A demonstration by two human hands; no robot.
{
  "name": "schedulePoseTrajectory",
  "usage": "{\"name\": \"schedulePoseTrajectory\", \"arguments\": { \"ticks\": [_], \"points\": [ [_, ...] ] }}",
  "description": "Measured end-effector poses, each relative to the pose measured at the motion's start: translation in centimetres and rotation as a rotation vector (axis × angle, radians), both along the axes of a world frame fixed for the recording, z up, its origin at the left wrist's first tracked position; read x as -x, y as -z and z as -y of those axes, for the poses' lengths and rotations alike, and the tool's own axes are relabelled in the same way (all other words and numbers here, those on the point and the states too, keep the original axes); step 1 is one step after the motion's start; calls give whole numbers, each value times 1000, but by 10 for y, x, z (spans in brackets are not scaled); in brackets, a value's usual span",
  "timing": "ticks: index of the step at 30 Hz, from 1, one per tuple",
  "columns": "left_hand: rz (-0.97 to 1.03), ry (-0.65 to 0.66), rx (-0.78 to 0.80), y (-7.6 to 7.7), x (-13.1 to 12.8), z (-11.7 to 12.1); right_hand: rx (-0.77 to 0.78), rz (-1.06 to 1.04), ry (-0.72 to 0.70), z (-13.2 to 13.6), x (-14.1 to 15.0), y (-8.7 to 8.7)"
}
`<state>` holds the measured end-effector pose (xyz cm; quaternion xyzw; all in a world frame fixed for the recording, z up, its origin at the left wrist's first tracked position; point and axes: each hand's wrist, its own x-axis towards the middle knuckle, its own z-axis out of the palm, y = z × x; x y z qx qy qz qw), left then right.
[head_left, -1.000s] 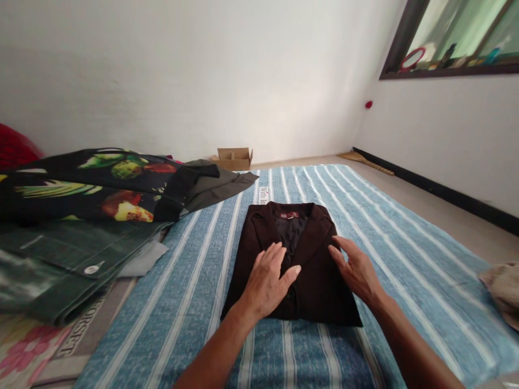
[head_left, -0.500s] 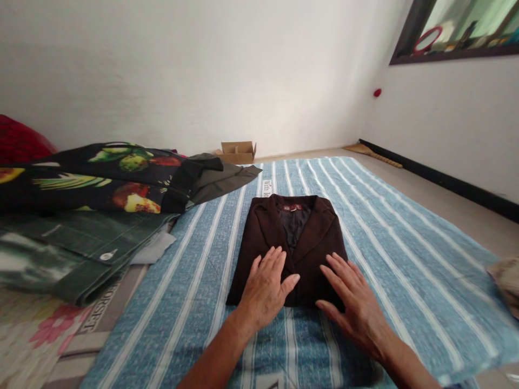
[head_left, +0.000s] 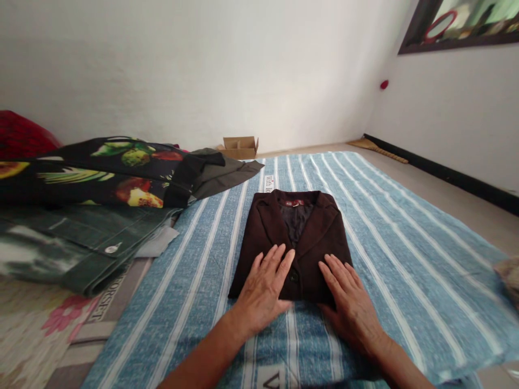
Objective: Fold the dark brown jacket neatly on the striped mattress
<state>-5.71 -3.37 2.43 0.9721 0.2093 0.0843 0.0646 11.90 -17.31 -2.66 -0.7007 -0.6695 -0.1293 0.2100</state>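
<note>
A dark brown jacket (head_left: 267, 227) lies folded into a neat rectangle, collar at the far end, with its lapels, a red neck label and one button showing. My left hand (head_left: 265, 286) rests flat on its near left part, fingers stretched out and the thumb at the near edge. On the near right part lies my right hand (head_left: 348, 297), fingers extended and slightly spread; its thumb is partly in shadow at the near fold. Under the jacket spreads a blue cloth with white stripes (head_left: 194, 270).
To the left is a pile with a black fruit-print garment (head_left: 97, 170), a green denim garment (head_left: 117, 232) and a grey-green one (head_left: 231, 175). An open cardboard box (head_left: 241, 147) stands by the back wall. A window (head_left: 462, 24) is at upper right.
My left thumb has moved down off the jacket's front, baring a button. My right thumb has tucked toward the near edge. The view has shifted slightly; the jacket stays folded.
</note>
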Motion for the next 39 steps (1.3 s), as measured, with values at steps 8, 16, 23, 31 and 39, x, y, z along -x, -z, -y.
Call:
{"name": "schedulePoseTrajectory", "arguments": {
  "ticks": [8, 16, 23, 31, 39],
  "points": [
    [-95, 197, -3, -20, -9, -27, -39, 95, -55, -6, -7, -16],
    [-347, 169, 103, -60, -29, -50, -6, 47, -74, -18, -15, -44],
    [-381, 179, 136, -71, -35, -52, -48, 39, 135, -29, 18, -49],
    [-379, 139, 156, -63, -33, -46, -62, 34, 2, -31, 13, -35],
    [-435, 152, 193, -68, -37, -47, -44, 9, 102, -36, 22, -33]
  ]
}}
